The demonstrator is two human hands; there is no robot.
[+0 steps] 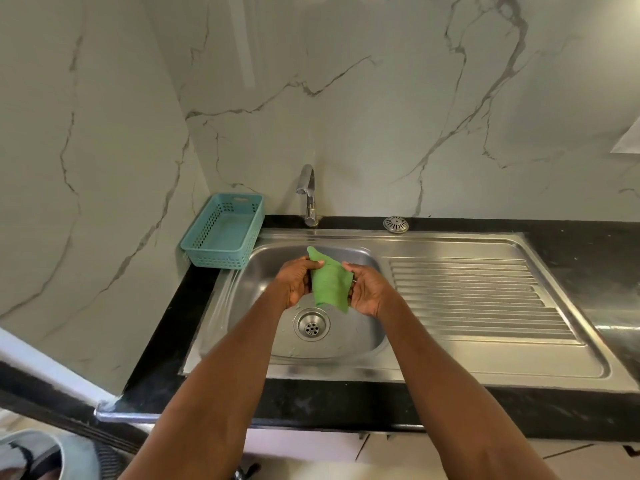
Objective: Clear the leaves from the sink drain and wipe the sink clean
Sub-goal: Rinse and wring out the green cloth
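Both hands, left hand [296, 280] and right hand [367, 289], pinch a green cloth [329, 282] above the sink [263, 271]. The drain [311, 324] looks clear (wiping stage, I'd guess); next, press cloth down.

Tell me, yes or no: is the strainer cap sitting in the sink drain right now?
No: the drain shows its bare holes, and the domed strainer cap sits on the black counter behind the sink, right of the faucet.
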